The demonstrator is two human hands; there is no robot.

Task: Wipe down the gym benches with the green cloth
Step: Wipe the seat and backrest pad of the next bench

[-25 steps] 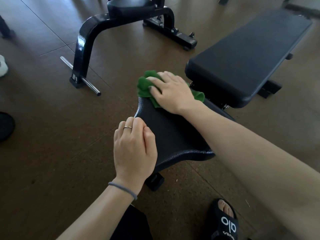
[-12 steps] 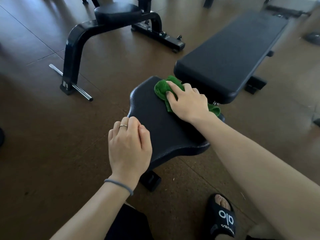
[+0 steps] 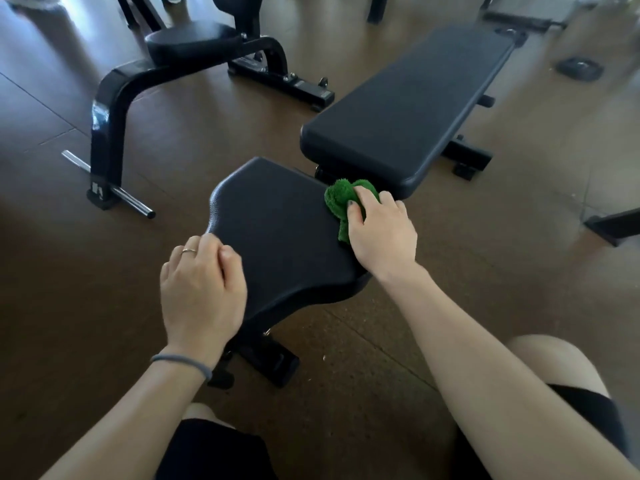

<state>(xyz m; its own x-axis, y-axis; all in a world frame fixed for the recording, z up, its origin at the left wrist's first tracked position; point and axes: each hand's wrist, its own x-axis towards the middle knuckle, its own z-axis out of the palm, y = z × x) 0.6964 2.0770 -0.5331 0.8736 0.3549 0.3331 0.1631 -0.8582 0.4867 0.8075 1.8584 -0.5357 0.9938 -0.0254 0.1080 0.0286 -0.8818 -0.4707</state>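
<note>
A black gym bench stands in front of me, with a short seat pad [image 3: 277, 233] near me and a long back pad [image 3: 405, 109] beyond it. My right hand [image 3: 381, 233] grips the bunched green cloth [image 3: 341, 199] at the seat pad's far right edge, next to the gap between the pads. My left hand [image 3: 201, 289] rests on the seat pad's near left edge, fingers curled over the rim, a ring on one finger.
A second black machine [image 3: 187, 64] with a round padded seat and a chrome bar [image 3: 110, 185] stands on the brown floor at the left. More black equipment [image 3: 613, 223] pokes in at the right edge. My knees are at the bottom.
My right hand has swept the green cloth from the seat pad's far left corner across to its far right edge. The left hand has stayed on the near left edge.
</note>
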